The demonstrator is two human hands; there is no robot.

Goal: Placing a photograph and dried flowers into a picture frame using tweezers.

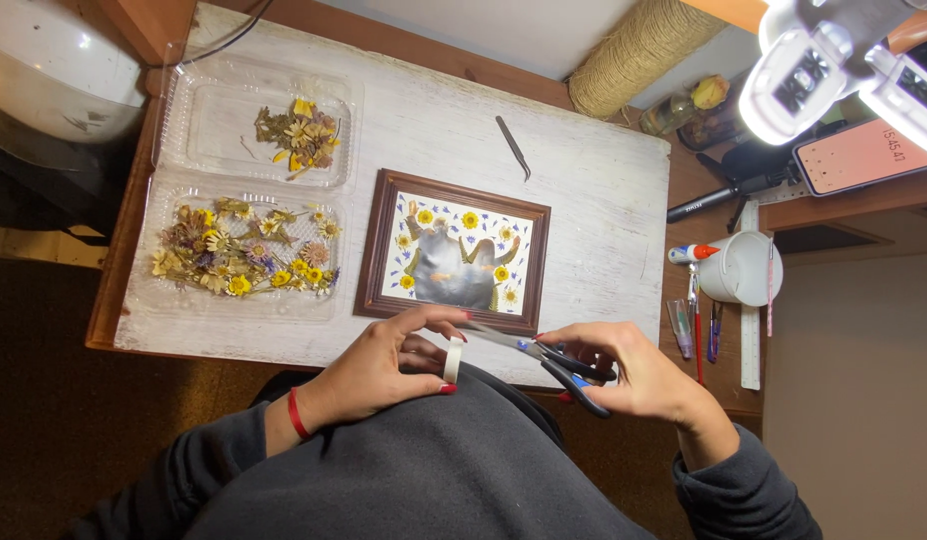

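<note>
My left hand [389,362] holds a small roll of white tape [452,359] upright between thumb and fingers, just off the table's near edge. My right hand [624,370] grips black-handled scissors [554,360], whose blades point left toward the tape. Just beyond both hands lies a brown wooden picture frame [454,253] with pressed yellow flowers and blue petals around a dark picture. A red band circles my left wrist.
A clear plastic clamshell tray [249,180] with dried flowers lies open at the left of the whitewashed board [584,190]. Tweezers [514,147] lie beyond the frame. At the right are a white cup [741,268], pens, a ruler, a twine spool [639,50], a lamp and a phone.
</note>
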